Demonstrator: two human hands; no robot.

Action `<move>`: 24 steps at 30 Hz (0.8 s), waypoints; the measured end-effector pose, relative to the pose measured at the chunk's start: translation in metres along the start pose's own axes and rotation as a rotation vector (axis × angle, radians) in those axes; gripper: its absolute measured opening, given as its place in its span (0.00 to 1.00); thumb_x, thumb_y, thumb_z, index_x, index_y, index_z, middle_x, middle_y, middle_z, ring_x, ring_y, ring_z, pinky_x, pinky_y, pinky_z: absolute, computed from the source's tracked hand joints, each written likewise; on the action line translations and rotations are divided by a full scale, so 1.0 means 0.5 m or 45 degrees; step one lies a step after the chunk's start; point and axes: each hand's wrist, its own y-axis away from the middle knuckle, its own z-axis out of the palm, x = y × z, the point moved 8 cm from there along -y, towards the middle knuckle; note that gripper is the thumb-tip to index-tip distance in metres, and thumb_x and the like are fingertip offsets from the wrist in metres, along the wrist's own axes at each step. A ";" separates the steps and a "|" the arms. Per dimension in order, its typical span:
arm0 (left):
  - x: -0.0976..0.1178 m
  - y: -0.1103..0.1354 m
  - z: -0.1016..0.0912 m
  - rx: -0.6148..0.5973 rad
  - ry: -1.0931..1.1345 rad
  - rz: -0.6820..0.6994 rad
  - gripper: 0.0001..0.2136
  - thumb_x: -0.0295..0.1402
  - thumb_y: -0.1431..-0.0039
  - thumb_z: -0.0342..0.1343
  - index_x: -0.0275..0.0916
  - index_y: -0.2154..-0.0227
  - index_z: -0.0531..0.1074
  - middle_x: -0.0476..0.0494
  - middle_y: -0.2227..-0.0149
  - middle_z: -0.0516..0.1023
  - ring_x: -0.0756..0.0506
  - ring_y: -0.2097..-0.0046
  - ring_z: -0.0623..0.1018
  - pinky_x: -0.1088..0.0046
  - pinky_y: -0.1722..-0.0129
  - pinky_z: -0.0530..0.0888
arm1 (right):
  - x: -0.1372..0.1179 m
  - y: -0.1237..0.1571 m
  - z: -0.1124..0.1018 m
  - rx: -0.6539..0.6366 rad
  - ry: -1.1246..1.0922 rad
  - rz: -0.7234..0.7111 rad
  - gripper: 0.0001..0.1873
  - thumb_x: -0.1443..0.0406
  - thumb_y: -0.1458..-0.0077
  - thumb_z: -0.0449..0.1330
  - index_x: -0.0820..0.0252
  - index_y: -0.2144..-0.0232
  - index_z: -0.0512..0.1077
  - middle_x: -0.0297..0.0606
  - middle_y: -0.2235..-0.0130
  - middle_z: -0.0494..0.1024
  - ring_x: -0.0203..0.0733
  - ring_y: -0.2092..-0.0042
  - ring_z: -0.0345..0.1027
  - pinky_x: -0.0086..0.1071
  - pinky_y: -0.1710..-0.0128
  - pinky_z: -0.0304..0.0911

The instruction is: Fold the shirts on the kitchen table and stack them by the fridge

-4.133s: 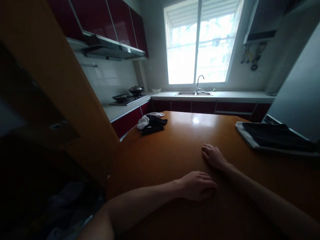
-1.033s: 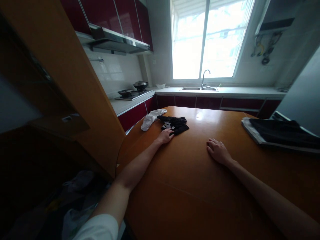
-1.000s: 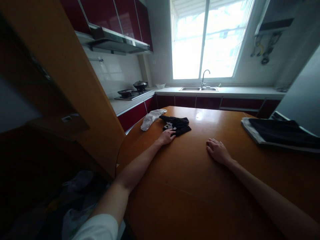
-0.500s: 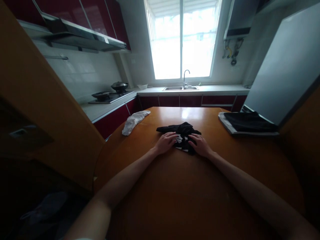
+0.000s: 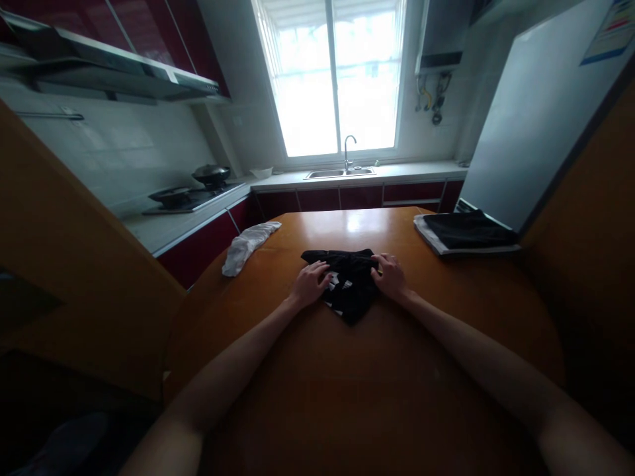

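Observation:
A black garment (image 5: pixel 357 294) with white printed patches lies partly folded on the table in front of me, a pointed corner toward me. My left hand (image 5: pixel 310 284) grips its left side, with the fingers curled over the cloth and the thumb by the white patches. At the upper right edge, my right hand (image 5: pixel 390 277) holds the cloth between fingers and thumb. Both forearms reach across the tabletop. What kind of garment it is cannot be made out.
The rounded wooden table (image 5: pixel 317 383) fills the foreground. A crumpled white cloth (image 5: pixel 251 246) lies at its left edge. Folded black fabric (image 5: pixel 469 229) rests on a white layer (image 5: pixel 430 237) at the right. Beyond stand a sink (image 5: pixel 342 173), a stove (image 5: pixel 198 197) and a refrigerator (image 5: pixel 530 125).
The view has turned to the right. The black garment is spread flatter, its near corner now further toward me. My hands are wider apart, at its two sides.

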 end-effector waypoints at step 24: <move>-0.006 -0.014 -0.028 -0.083 0.340 0.099 0.21 0.21 0.45 0.46 0.44 0.59 0.82 0.46 0.46 0.79 0.43 0.42 0.75 0.59 0.38 0.71 | -0.078 0.019 -0.001 -0.229 -0.068 -0.442 0.21 0.74 0.47 0.56 0.55 0.54 0.77 0.41 0.50 0.77 0.46 0.46 0.66 0.39 0.44 0.59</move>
